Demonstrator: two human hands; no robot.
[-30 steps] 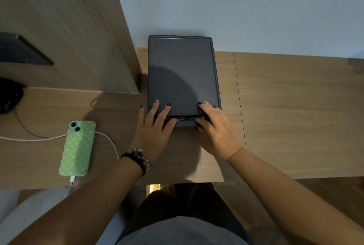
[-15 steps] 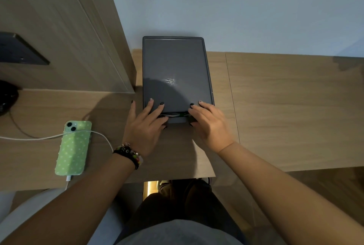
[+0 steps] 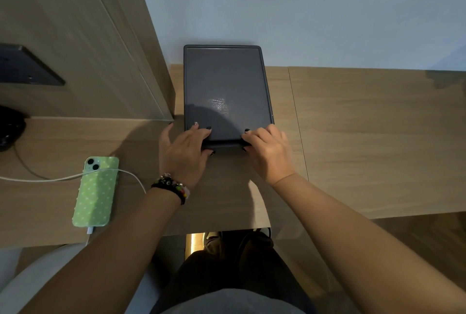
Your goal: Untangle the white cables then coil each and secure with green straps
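A flat dark grey box [image 3: 224,81] lies on the wooden desk [image 3: 365,137], its far end against the wall. My left hand [image 3: 185,152] holds the box's near left corner, fingers on top and thumb under the edge. My right hand [image 3: 268,152] grips the near right corner, with curled fingers over the rim and the thumb below it. No green straps or tangled white cables show; the box's inside is hidden.
A phone in a green dotted case [image 3: 97,192] lies left of my hands with a white charging cable [image 3: 50,179] plugged in. A tall wooden panel [image 3: 75,36] stands at the left. A black round object [image 3: 10,127] sits at the far left edge.
A thin white and green sliver seen earlier at the box's near edge no longer shows. My right fingers have curled further over the rim, and both hands stay on that edge.
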